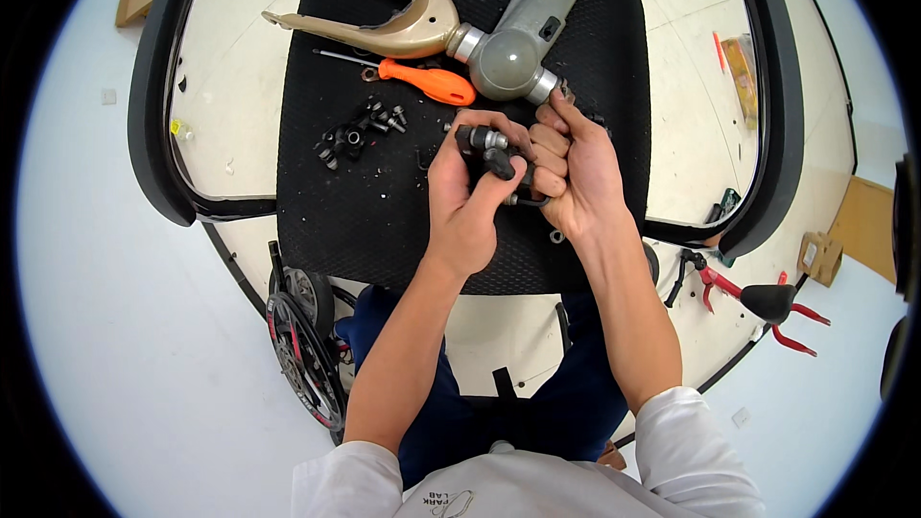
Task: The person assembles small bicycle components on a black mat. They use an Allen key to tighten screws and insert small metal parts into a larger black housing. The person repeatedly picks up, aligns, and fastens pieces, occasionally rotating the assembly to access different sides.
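My left hand [467, 197] is closed round a small black part with silver metal ends [492, 140], the thumb pressed along it. Close against it, my right hand [587, 168] has its fingers curled in; what they grip is mostly hidden. A thin dark bent rod [533, 202] shows below those fingers. The right thumb and index finger reach up by the metal collar of a grey rounded joint piece [506, 65]. A gold fork-shaped piece [422, 24] meets this joint at the left. An orange-handled screwdriver [427, 82] lies below the fork.
Everything lies on a black chair seat [374, 221] between two armrests [767, 115]. Several black fittings and bolts [360, 129] are piled at the left. A small nut [556, 237] sits near my right wrist. Wheels [302, 355] and a red-handled tool [739, 293] are on the floor.
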Demonstrator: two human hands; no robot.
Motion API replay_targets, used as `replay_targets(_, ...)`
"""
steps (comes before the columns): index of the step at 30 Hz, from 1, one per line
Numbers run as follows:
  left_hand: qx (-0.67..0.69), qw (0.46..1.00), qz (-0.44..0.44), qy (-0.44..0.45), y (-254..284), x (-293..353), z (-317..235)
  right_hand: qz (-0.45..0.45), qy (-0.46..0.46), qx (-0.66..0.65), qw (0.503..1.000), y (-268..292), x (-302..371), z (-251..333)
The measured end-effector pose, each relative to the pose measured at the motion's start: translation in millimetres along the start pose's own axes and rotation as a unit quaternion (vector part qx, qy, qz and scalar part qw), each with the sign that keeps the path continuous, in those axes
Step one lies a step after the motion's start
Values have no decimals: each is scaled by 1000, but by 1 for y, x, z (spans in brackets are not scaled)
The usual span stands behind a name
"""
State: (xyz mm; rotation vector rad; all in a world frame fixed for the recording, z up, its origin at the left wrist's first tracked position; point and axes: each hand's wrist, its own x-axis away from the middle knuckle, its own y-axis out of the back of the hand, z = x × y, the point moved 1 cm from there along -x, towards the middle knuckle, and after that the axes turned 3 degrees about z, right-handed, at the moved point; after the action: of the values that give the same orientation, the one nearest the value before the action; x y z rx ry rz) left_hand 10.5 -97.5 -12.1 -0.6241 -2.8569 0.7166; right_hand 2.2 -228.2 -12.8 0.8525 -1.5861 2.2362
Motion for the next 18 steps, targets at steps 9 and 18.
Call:
replay_targets(9,-77,994,-27,-68,-7,7,7,23,-46,-170,984,9,11,-8)
replay_targets(18,134,986,-97,3,1,-1,-5,-55,158,225,960,-11,20,-7)
